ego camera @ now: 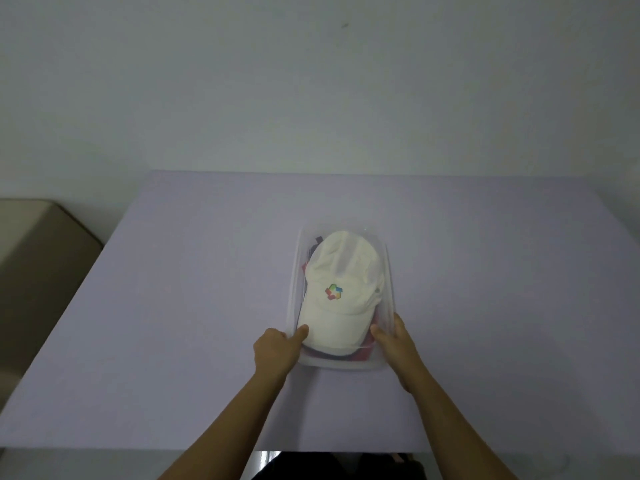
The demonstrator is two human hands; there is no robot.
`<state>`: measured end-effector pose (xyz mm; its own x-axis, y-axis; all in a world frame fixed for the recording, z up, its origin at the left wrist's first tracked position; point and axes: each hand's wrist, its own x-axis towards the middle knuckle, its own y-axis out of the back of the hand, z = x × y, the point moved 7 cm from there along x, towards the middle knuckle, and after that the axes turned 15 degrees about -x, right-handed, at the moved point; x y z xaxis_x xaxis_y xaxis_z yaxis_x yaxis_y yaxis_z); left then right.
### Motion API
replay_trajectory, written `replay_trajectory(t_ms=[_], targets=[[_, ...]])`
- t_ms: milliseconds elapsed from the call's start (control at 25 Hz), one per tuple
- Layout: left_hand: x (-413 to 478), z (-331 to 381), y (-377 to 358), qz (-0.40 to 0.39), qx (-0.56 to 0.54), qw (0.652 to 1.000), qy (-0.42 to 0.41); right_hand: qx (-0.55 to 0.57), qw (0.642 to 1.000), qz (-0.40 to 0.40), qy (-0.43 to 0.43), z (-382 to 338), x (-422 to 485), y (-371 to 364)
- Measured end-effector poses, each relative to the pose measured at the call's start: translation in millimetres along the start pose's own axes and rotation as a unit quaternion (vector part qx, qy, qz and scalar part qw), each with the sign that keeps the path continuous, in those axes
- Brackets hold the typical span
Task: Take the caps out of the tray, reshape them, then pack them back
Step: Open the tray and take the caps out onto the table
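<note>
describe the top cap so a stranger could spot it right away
On the lavender table sits a clear tray between two hands. The white cap lies on top of the pile in it, the only pale one, with a multicoloured logo; darker and red caps peek from beneath.

A pale lilac counter (173,323) fills the lower half of the view, its far edge against a plain wall. One clear plastic tray (294,299) sits directly on it, right of centre and near the front edge, its long side running away from the viewer. The rest of the surface is bare.
</note>
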<state>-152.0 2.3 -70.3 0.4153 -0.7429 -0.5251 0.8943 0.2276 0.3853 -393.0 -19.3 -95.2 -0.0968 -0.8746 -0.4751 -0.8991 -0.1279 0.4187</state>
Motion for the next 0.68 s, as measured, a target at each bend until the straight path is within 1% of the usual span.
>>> replay_trajectory(t_ms=[160, 280, 360, 400, 440, 480, 560, 640, 680], targets=[[-5, 8, 0, -0.003, -0.013, 1.0, -0.001, 0.035, 0.999, 0.005, 0.003, 0, -2, 1], [-12, 11, 1, -0.021, -0.019, 1.0, 0.008, 0.06, 0.998, -0.01, 0.007, 0, -5, 1], [-15, 12, 3, -0.009, -0.029, 1.0, -0.007, 0.07, 0.997, -0.026, 0.011, 0, -5, 0], [-18, 15, 4, -0.007, -0.046, 0.999, -0.021, 0.078, 0.996, -0.036, 0.008, 2, -4, -1], [-22, 18, 2, -0.018, -0.096, 0.995, -0.029, 0.09, 0.995, -0.046, -0.001, 3, -4, -1], [-27, 21, -2, -0.045, -0.175, 0.983, -0.021, 0.108, 0.993, -0.051, -0.016, 4, -6, 1], [-37, 27, -11, -0.108, -0.342, 0.933, 0.012, 0.162, 0.984, -0.058, -0.049, 6, -8, 1], [-36, 30, -7, -0.114, -0.432, 0.894, 0.014, 0.194, 0.979, -0.037, -0.057, 11, -9, 6], [-32, 32, 2, -0.109, -0.471, 0.875, 0.009, 0.18, 0.982, -0.017, -0.056, 13, -10, 9]])
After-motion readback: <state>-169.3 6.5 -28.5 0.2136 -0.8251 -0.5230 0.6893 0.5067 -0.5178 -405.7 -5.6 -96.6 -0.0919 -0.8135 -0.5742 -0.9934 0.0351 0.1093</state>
